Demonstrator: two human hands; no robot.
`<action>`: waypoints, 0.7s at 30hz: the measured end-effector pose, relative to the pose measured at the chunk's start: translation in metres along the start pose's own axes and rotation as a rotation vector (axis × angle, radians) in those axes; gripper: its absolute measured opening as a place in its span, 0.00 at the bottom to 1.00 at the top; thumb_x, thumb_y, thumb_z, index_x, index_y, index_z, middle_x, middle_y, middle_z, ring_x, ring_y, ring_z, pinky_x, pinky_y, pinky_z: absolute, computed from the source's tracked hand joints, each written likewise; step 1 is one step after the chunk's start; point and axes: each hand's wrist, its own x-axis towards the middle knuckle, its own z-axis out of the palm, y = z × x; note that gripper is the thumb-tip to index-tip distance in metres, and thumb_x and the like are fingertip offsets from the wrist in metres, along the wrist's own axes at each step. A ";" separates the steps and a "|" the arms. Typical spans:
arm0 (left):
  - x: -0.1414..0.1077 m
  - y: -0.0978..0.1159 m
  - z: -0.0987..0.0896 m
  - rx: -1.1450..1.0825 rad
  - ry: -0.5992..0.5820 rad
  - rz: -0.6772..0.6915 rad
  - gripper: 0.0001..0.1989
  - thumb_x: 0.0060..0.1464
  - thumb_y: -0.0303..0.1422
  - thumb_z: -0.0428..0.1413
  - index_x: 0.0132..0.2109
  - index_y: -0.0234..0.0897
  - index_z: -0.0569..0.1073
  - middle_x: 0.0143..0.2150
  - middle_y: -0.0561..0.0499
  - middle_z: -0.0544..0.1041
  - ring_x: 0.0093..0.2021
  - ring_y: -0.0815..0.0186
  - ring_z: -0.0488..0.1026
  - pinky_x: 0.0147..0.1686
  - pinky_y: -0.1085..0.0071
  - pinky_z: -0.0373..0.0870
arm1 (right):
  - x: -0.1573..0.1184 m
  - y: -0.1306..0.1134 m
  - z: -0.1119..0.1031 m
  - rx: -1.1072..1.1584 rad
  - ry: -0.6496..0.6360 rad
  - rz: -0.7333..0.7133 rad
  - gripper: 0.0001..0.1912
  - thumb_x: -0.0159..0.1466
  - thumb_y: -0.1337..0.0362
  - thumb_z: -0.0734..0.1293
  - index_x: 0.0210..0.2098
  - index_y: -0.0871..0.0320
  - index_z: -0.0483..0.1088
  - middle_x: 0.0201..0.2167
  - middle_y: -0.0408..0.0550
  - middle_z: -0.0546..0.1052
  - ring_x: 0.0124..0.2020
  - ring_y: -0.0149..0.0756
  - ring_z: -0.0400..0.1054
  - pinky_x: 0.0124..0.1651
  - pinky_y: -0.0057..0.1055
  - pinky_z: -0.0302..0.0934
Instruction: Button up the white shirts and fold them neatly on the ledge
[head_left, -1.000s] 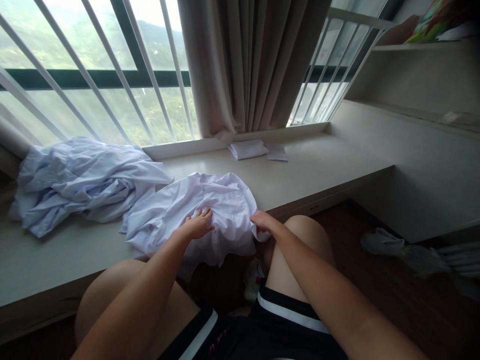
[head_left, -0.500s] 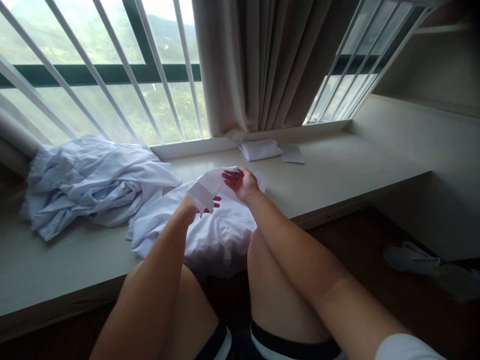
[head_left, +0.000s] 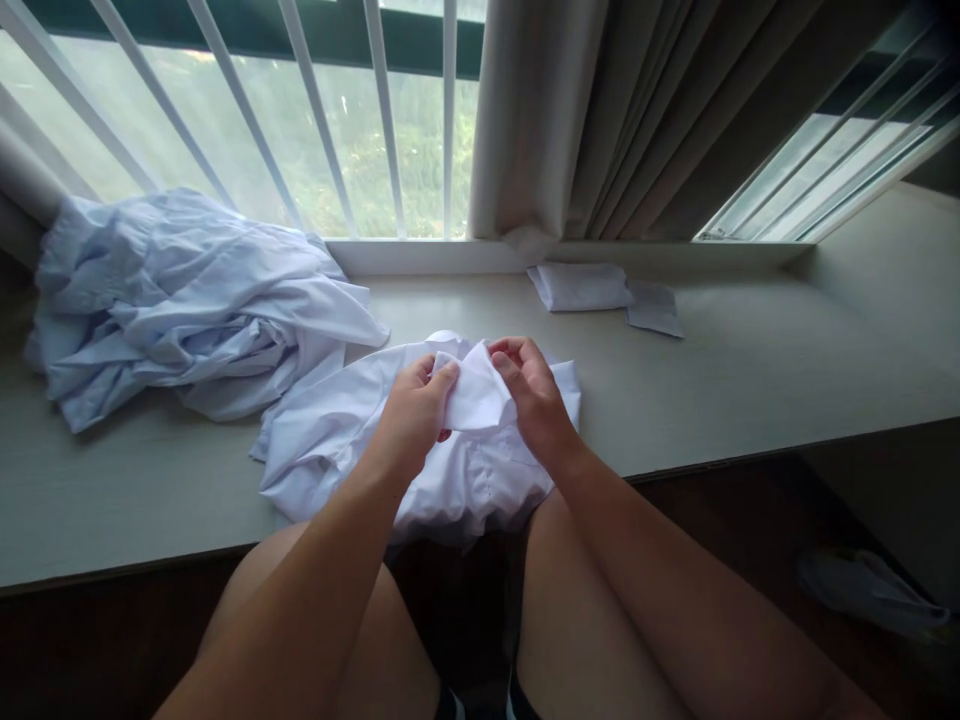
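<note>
Between my hands is a small white piece of cloth [head_left: 478, 392], with a folded corner on top. My left hand [head_left: 418, 402] pinches its left side between thumb and fingers. At its right edge my right hand [head_left: 527, 392] has curled fingers and thumb closed on the fabric. Beneath both hands a larger white garment [head_left: 322, 440] lies crumpled on the ledge, its front part hanging over the edge by my knees. Whether the small piece is joined to this garment cannot be made out.
A big heap of white cloth [head_left: 187, 300] lies on the ledge [head_left: 787, 370] at left. Near the wall, right of centre, are a folded white cloth [head_left: 581, 287] and a flat small piece [head_left: 654, 308]. Barred windows and a curtain [head_left: 540, 120] stand behind. A pale bag-like object [head_left: 870, 590] is on the floor.
My hands have gone from spread fingers under the cloth to gripping it from both sides. The cloth now looks folded smaller. The view has tilted down and shifted.
</note>
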 end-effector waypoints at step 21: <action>-0.007 0.007 -0.008 -0.051 -0.216 0.071 0.11 0.51 0.35 0.62 0.40 0.34 0.82 0.29 0.51 0.75 0.27 0.70 0.69 0.27 0.75 0.66 | -0.026 -0.015 0.005 0.106 -0.186 0.086 0.17 0.64 0.47 0.73 0.37 0.55 0.73 0.29 0.41 0.78 0.30 0.33 0.75 0.29 0.28 0.73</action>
